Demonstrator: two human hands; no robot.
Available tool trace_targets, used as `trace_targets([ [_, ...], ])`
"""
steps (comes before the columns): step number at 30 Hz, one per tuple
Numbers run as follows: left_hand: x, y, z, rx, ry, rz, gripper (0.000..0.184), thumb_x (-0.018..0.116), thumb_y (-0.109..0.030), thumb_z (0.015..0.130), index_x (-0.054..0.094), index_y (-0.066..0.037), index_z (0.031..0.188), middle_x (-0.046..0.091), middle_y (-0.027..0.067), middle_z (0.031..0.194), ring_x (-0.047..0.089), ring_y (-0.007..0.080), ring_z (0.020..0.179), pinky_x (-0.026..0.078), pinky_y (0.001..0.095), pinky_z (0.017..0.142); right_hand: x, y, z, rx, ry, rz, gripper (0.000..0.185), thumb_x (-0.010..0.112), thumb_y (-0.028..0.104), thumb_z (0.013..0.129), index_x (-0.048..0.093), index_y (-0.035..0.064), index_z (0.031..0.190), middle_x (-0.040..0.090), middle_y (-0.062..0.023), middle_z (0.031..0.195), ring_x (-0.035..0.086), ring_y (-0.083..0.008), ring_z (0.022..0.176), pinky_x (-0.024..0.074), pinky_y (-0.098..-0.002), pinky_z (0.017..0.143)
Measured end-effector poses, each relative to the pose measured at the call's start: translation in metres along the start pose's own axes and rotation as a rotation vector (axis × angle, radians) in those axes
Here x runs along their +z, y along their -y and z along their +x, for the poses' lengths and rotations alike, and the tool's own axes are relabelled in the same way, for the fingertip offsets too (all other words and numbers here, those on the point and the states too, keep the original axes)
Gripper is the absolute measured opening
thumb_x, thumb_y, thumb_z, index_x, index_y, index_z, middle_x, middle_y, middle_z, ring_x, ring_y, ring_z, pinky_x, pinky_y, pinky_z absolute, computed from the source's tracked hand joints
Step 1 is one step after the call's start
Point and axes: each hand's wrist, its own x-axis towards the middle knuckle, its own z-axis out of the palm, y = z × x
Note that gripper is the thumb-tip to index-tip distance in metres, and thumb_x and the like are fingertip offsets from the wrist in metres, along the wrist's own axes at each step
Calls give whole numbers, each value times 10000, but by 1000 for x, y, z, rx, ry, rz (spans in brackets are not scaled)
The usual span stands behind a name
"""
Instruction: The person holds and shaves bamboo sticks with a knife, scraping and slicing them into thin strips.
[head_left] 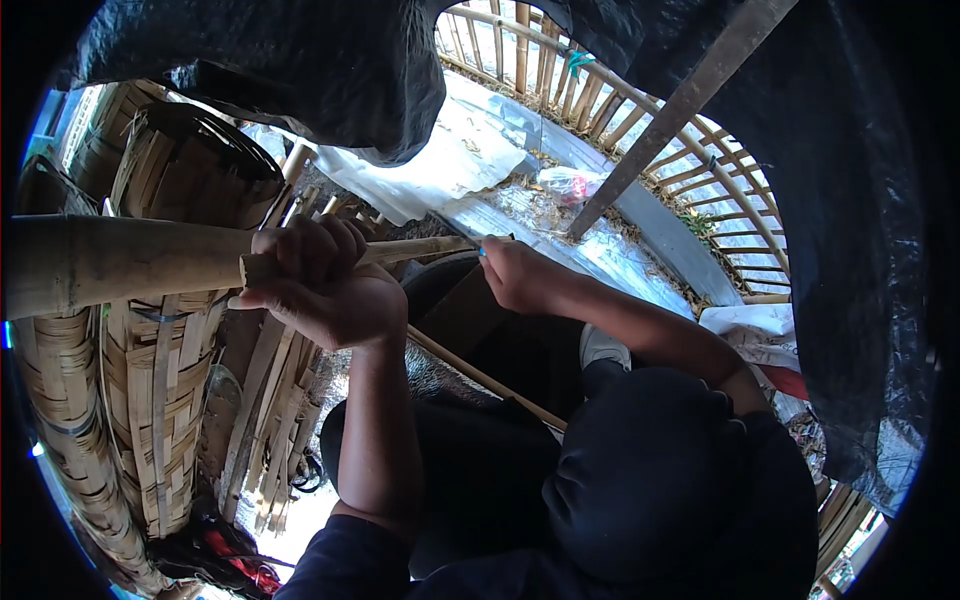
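Observation:
My left hand [315, 280] is closed in a fist around a pale bamboo stick [415, 248], whose cut end pokes out beside the thumb. My right hand [520, 275] grips the far end of the same stick, its fingers partly hidden from this angle. Something small and blue shows at its fingers. A thick bamboo pole [130, 260] runs in from the left edge and reaches my left fist; whether it touches the hand I cannot tell. Below the stick is a dark hollow [450, 285], its kind unclear in the shadow.
Tall woven bamboo baskets [160, 400] stand at left, beside several split bamboo strips [275, 430]. A black plastic sheet [330, 80] hangs overhead. A slanted post [680, 120] crosses at upper right, before a bamboo fence [720, 190]. Dark cloth [660, 470] bulges low in front.

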Motion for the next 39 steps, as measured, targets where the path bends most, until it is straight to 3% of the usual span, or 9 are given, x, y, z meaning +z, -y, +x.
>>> trace_targets([
  [3, 9, -6, -6, -24, 57, -57, 531, 302, -618, 940, 272, -159, 675, 183, -59, 554, 140, 55, 457, 146, 223, 398, -14, 32, -6, -122, -28, 80, 183, 452, 108, 929, 445, -63, 865, 548, -276, 653, 595, -435, 683, 440, -477, 601],
  [7, 9, -6, -9, 6, 43, -20, 536, 307, -622, 937, 279, -153, 681, 188, -59, 563, 145, 53, 465, 149, 221, 401, 35, -63, -6, -61, -52, -117, 205, 463, 117, 922, 449, -75, 853, 562, -298, 681, 611, -432, 696, 441, -486, 594],
  [11, 10, -6, -6, 31, 37, 57, 535, 313, -622, 936, 282, -152, 681, 176, -61, 566, 150, 53, 471, 144, 224, 404, 14, -32, -1, 236, 87, 28, 206, 460, 127, 926, 452, -72, 876, 554, -283, 691, 603, -423, 676, 426, -499, 592],
  [13, 10, -5, -8, 28, 47, 66, 534, 317, -620, 935, 282, -152, 681, 176, -62, 569, 151, 53, 472, 142, 225, 405, 2, 12, -2, -31, -72, 146, 210, 476, 134, 922, 479, -72, 885, 570, -290, 708, 615, -430, 746, 463, -477, 634],
  [19, -6, 0, 2, 10, -26, 85, 521, 351, -613, 933, 302, -155, 691, 206, -56, 582, 172, 56, 482, 157, 226, 422, 32, -42, 1, -19, -99, 83, 163, 496, 96, 912, 474, -62, 881, 580, -286, 712, 610, -449, 733, 457, -487, 614],
  [25, -12, 7, 12, 78, 180, 102, 479, 379, -545, 959, 391, -94, 800, 337, 12, 644, 337, 109, 496, 268, 216, 422, -3, 2, 1, 100, -75, 112, 204, 478, 136, 927, 499, -60, 877, 596, -273, 699, 621, -442, 715, 462, -488, 633],
  [28, -4, 0, 9, -114, 203, -191, 451, 406, -507, 964, 406, -84, 810, 384, 46, 667, 374, 135, 507, 299, 233, 439, -16, 38, -14, 37, -30, 200, 195, 464, 150, 953, 434, -24, 870, 529, -201, 588, 578, -367, 578, 391, -444, 537],
  [30, -12, -1, 11, -305, 564, -407, 415, 418, -479, 967, 418, -86, 833, 377, 26, 642, 348, 117, 505, 286, 235, 439, 4, 9, -14, -15, -98, 232, 187, 467, 142, 951, 432, -24, 872, 525, -200, 582, 572, -373, 566, 387, -449, 529],
  [39, -9, 2, 4, -214, 214, -198, 362, 415, -465, 975, 401, -128, 842, 282, -41, 591, 228, 57, 465, 201, 232, 409, -8, 31, -1, -160, -178, 139, 152, 467, 90, 934, 428, -47, 881, 542, -235, 605, 577, -437, 599, 417, -472, 538],
])
